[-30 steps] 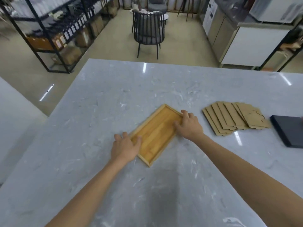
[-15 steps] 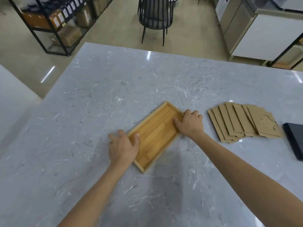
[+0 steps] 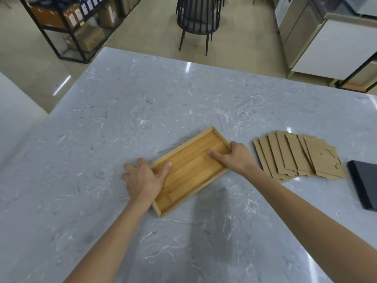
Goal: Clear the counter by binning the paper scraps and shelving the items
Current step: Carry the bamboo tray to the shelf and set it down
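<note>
A shallow bamboo tray (image 3: pixel 189 170) lies diagonally on the grey marble counter (image 3: pixel 142 111). My left hand (image 3: pixel 142 180) grips its near-left end, thumb inside the rim and fingers under the outer edge. My right hand (image 3: pixel 236 158) grips the far-right end the same way, thumb lying on the tray floor. The tray holds nothing. To the right lies a fanned stack of brown cardboard pieces (image 3: pixel 299 155), flat on the counter, a little apart from my right hand.
A dark flat box (image 3: pixel 365 184) sits at the counter's right edge beside the cardboard. Beyond the counter stand a black slatted chair (image 3: pixel 196 19), a black metal shelf rack with boxes (image 3: pixel 75 23) at the left, and white cabinets (image 3: pixel 330 48) at the right.
Both thumbs have moved over the rim into the tray and the fingers have curled around its ends. The camera tilted down and closer; the tray stays in about the same spot.
</note>
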